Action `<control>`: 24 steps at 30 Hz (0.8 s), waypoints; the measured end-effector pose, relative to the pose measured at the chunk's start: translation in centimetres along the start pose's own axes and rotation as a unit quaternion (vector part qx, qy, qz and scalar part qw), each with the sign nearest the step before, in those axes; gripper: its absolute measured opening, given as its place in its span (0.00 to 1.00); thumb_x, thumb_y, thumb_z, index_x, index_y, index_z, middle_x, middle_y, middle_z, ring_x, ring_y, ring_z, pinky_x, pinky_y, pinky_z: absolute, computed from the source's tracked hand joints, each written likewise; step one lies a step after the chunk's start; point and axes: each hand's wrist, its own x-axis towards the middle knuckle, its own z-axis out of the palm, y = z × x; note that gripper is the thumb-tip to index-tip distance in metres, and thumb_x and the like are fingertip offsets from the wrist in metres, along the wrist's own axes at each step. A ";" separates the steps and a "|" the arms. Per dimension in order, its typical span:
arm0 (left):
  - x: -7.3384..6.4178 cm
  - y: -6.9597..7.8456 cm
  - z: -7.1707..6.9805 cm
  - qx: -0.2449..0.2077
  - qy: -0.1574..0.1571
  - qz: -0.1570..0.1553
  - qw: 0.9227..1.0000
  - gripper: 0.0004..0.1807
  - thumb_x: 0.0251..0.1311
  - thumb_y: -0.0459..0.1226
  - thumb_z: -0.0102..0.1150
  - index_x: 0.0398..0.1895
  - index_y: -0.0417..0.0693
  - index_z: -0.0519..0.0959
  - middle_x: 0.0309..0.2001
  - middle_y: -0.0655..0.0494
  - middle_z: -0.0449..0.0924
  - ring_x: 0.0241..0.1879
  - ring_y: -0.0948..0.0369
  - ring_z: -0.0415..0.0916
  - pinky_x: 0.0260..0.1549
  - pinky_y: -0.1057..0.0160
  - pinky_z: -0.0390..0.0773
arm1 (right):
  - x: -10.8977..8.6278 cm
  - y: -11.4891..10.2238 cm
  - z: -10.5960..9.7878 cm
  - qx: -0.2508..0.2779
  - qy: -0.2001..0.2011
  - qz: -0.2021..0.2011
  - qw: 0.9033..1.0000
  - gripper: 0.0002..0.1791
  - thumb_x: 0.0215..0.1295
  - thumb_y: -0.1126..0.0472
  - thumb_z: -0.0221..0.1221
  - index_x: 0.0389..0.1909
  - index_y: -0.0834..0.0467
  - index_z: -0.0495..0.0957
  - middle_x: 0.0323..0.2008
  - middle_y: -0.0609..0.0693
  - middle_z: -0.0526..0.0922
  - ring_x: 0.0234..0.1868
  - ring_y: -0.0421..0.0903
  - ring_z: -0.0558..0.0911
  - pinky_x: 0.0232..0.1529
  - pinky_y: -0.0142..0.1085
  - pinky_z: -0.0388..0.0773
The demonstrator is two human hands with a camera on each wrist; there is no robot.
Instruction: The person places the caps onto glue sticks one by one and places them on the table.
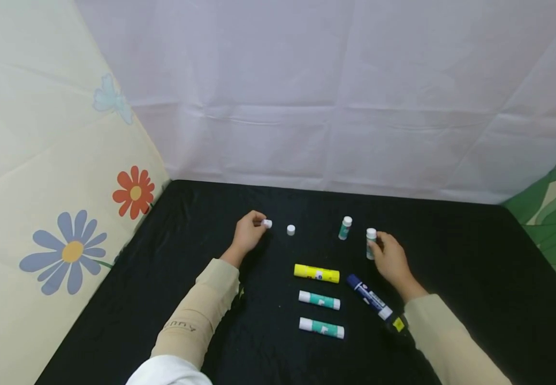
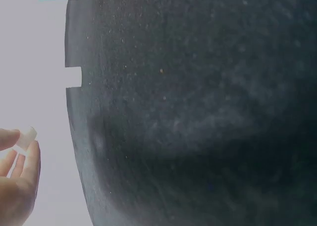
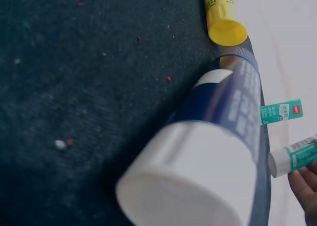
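My left hand (image 1: 248, 234) pinches a small white cap (image 1: 267, 223) between thumb and fingertips at the far left of the table; the left wrist view also shows this cap (image 2: 27, 138). A second white cap (image 1: 290, 230) sits just right of it on the black cloth. With thumb and fingers around it, my right hand (image 1: 394, 260) holds a green-and-white glue stick (image 1: 371, 250) upright. Its white end and green label show in the right wrist view. Another green glue stick (image 1: 344, 229) stands upright slightly to the left of that hand.
Nearer me lie a yellow glue stick (image 1: 316, 273) and two green-and-white glue sticks (image 1: 319, 300), one behind the other. A navy glue stick (image 1: 370, 297) lies slanted beside my right wrist, looming large in the right wrist view. A white cloth backdrop (image 1: 278, 107) rises behind the table.
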 end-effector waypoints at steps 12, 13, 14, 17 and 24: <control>-0.7 0.7 0.4 -0.018 -0.015 0.007 1.000 0.07 0.50 0.28 0.57 0.34 0.36 0.73 0.36 0.45 0.76 0.38 0.54 0.73 0.36 0.61 0.72 | -0.7 -0.3 0.0 -0.009 0.006 -0.017 1.000 0.11 0.58 0.72 0.49 0.41 0.75 0.67 0.34 0.67 0.70 0.37 0.61 0.71 0.38 0.51 0.67; -0.8 0.8 0.4 -0.020 -0.016 0.004 1.000 0.07 0.50 0.28 0.57 0.34 0.37 0.74 0.36 0.45 0.76 0.38 0.54 0.73 0.36 0.61 0.72 | -0.8 -0.4 0.0 -0.009 0.004 -0.018 1.000 0.11 0.58 0.72 0.48 0.41 0.75 0.67 0.35 0.67 0.70 0.37 0.61 0.71 0.39 0.51 0.66; -0.9 0.9 0.4 -0.021 -0.019 0.000 1.000 0.07 0.50 0.28 0.56 0.34 0.37 0.73 0.36 0.46 0.76 0.38 0.54 0.73 0.36 0.61 0.72 | -0.9 -0.5 0.0 -0.010 0.003 -0.020 1.000 0.11 0.58 0.72 0.48 0.41 0.75 0.66 0.36 0.67 0.69 0.38 0.61 0.71 0.39 0.51 0.66; -1.1 1.1 0.5 -0.026 -0.026 -0.009 0.999 0.08 0.51 0.28 0.56 0.35 0.38 0.73 0.36 0.46 0.75 0.38 0.55 0.73 0.36 0.61 0.73 | -1.1 -0.7 0.1 -0.015 0.004 -0.029 0.999 0.11 0.58 0.73 0.48 0.42 0.75 0.66 0.36 0.67 0.69 0.39 0.61 0.70 0.40 0.51 0.65; -1.5 1.5 0.7 -0.037 -0.036 -0.010 0.999 0.08 0.51 0.29 0.56 0.35 0.38 0.73 0.36 0.47 0.75 0.38 0.55 0.73 0.35 0.62 0.73 | -1.4 -1.3 0.1 -0.019 0.003 -0.041 0.999 0.11 0.57 0.73 0.50 0.40 0.74 0.67 0.35 0.66 0.70 0.36 0.59 0.71 0.37 0.50 0.67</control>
